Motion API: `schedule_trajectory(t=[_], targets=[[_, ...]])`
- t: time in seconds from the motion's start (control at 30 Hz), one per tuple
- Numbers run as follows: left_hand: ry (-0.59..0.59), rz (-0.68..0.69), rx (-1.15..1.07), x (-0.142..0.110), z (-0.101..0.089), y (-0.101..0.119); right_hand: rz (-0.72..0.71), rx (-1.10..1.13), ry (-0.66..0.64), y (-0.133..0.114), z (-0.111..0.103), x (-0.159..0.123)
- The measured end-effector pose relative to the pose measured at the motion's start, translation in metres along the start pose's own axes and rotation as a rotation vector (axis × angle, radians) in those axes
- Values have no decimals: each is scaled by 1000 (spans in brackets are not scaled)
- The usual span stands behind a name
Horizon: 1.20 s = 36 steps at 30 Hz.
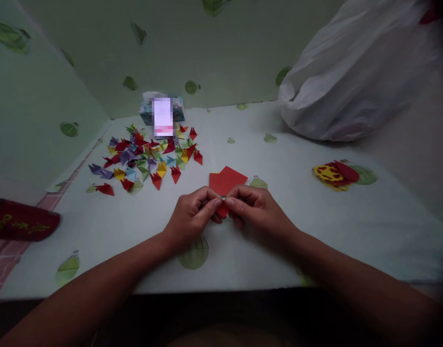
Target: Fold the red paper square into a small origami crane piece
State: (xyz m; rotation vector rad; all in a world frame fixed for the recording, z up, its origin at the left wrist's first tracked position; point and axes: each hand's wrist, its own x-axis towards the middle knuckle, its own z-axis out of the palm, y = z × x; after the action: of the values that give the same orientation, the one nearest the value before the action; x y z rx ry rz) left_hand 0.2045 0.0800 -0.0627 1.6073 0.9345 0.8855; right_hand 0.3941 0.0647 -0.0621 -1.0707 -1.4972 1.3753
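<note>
Folding is midway: both hands, left (193,212) and right (255,208), pinch red paper (223,210); many folded pieces (149,156) done, red sheets (226,180) remain.

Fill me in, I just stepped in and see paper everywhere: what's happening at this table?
A person is pinching a small red paper piece between both hands, the left hand and right hand meeting at the fingertips just above the table. Flat red paper sheets lie right behind the hands. Further back to the left, a pile of folded paper triangles in many colours is spread out. A white plastic bag sits at the far right.
</note>
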Motion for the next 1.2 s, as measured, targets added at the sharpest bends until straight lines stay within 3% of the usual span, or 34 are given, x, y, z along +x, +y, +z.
schedule_trajectory(t=[0.1, 0.27, 0.37, 0.57, 0.83, 1.1, 1.2], targets=[[-5, 83, 44, -1, -1, -1, -121, -122, 14, 0, 0, -1], [65, 240, 39, 0, -2, -3, -520, -403, 174, 4, 2, -4], [87, 336, 30, 1, -2, -2, -611, -443, 207, 4, 3, -6], [108, 340, 44, 0, -3, 0, -612, -459, 194, -1, 3, -7], [78, 179, -58, 0, -2, -5, -543, -437, 193, -1, 1, -6], [122, 432, 126, -1, -3, -4, -372, -249, 121, -3, 0, -7], [133, 458, 188, -1, -3, -3, -379, -246, 115, -4, 1, -6]])
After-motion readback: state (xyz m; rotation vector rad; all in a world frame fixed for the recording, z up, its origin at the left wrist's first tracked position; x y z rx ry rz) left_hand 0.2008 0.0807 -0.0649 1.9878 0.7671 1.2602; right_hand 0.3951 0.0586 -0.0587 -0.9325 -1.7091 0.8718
